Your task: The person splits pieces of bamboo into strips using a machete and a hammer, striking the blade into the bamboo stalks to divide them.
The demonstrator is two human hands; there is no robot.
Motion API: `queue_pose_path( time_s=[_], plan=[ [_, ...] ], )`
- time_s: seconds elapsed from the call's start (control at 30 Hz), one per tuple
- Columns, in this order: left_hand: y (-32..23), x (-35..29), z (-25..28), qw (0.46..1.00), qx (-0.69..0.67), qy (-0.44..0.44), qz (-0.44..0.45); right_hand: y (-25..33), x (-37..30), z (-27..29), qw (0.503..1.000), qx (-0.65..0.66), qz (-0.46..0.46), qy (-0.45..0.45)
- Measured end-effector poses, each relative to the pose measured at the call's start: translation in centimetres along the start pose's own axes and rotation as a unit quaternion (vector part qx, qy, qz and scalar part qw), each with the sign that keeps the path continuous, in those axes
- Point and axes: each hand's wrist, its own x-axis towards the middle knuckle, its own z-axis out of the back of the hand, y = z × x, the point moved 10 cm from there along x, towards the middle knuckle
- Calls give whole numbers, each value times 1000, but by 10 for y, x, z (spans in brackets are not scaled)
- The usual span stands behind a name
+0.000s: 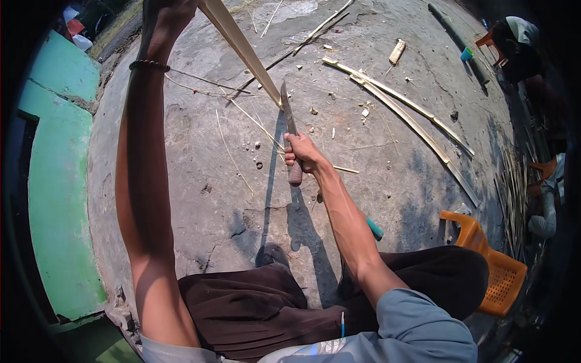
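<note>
My right hand (302, 151) is closed round the dark wooden handle of a machete (288, 111), its blade pointing up and away from me. The blade lies against the lower end of a long pale split bamboo strip (245, 55), which slants down from the upper edge. At that upper edge my left hand (171, 17) grips the strip's high end, its fingers partly cut off by the picture's border. A beaded bracelet (149, 65) circles my left wrist. The strip's low end is near the concrete ground; whether it touches is hard to tell.
Two long split bamboo lengths (417, 130) lie on the concrete to the right, near a short bamboo piece (397, 52). Thin slivers and chips are scattered about. An orange plastic chair (497, 272) stands beside my right knee. A green wall (60, 181) bounds the left; other people sit far right.
</note>
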Motion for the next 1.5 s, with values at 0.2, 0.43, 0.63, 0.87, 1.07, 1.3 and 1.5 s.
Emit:
queue_pose_path(
  time_s=[0.2,0.43,0.63,0.87,1.07,1.3,1.5],
  plan=[
    [1,2,3,994,64,-50,-67,20,-23,-1,993,85,51,57],
    [19,14,-17,999,5,-30,16,-5,3,67,760,-470,409,-186],
    [26,1,9,996,-53,-33,60,-13,-14,-11,955,264,-61,122],
    [34,4,19,994,38,4,103,66,-66,-20,782,-430,408,-190],
    [36,-2,13,998,14,-21,61,-6,16,-2,996,24,-4,86],
    [30,0,24,994,19,-11,106,46,-34,-35,866,-337,354,-103],
    [20,-9,5,978,60,28,197,-36,51,45,993,95,-69,-4]
  ],
)
